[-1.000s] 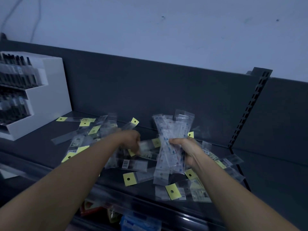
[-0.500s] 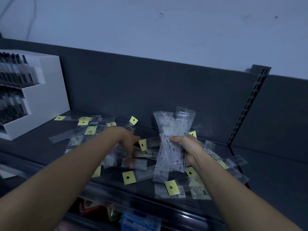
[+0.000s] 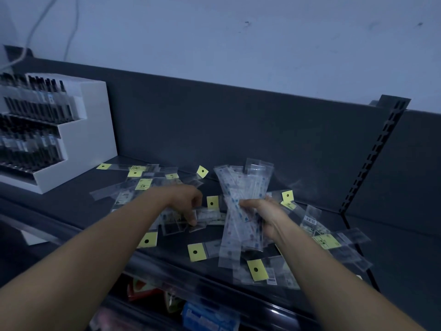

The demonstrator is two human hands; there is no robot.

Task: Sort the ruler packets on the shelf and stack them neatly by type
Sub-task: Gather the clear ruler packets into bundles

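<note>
Right hand (image 3: 265, 216) fingers (image 3: 248, 204) clamp packet bundle (image 3: 243, 185); left hand (image 3: 188, 201) fingers (image 3: 192, 217) pinch loose packet (image 3: 211, 215).

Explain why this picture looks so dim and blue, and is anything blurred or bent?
Head view: low, cool light turns the shelf and wall blue-grey, and only the yellow tabs stand out; the bundle of clear packets in the right hand is soft, its print unreadable; the wide lens bows the shelf's back edge and stretches the forearms; no hard shadows.
</note>
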